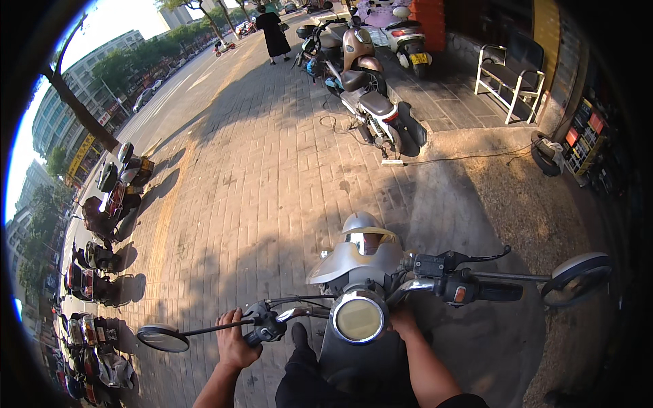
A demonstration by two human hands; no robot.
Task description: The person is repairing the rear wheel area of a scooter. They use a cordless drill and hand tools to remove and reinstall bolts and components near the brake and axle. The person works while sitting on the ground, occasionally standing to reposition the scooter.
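Left hand is wrapped shut around the left handlebar grip of a grey scooter, thumb and fingers curled over it. Right hand lies low behind the round speedometer, against the scooter's steering column; most of it is hidden, so whether its fingers are closed on anything cannot be told. It is off the right handlebar grip, which stands bare out to the right.

Brick pavement spreads wide ahead, crossed by long shadows. The scooter stands on it at the lower middle, front pointing away from the person, whose dark trousers show below the column.

A row of parked scooters lines the left edge. More parked scooters stand ahead near a white bench. A person in black walks far off up the pavement.

A left mirror reaches out on its stalk beyond the closed hand, and a right mirror sits well past the bare grip. A brake lever runs just above that grip.
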